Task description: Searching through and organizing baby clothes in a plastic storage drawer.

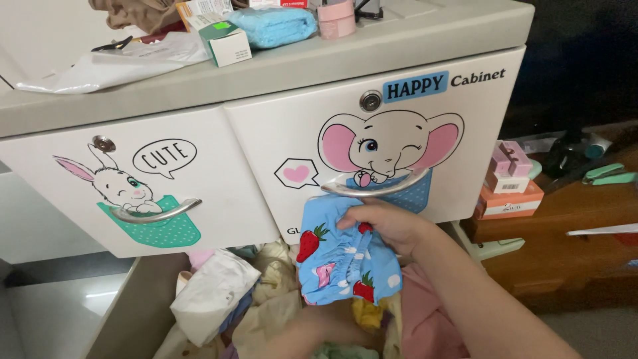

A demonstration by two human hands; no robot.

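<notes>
My right hand [391, 223] is shut on a small blue garment with red strawberries [342, 259], holding it up just below the metal handle [375, 187] of the drawer front with the elephant picture. Under it an open drawer [123, 312] is full of loose clothes: a white piece [212, 296], cream ones [272, 279] and a pink one [425, 316]. My left hand [302, 332] is low in the drawer among the clothes, blurred, so its fingers cannot be made out.
A pale plastic cabinet [425, 33] carries a folded blue cloth [274, 25], a small green-and-white box [226, 43], a pink roll [336, 18] and papers [113, 63]. The rabbit-picture drawer front [143, 193] is at left. Right, a wooden shelf [565, 219] holds pink and orange boxes [508, 179].
</notes>
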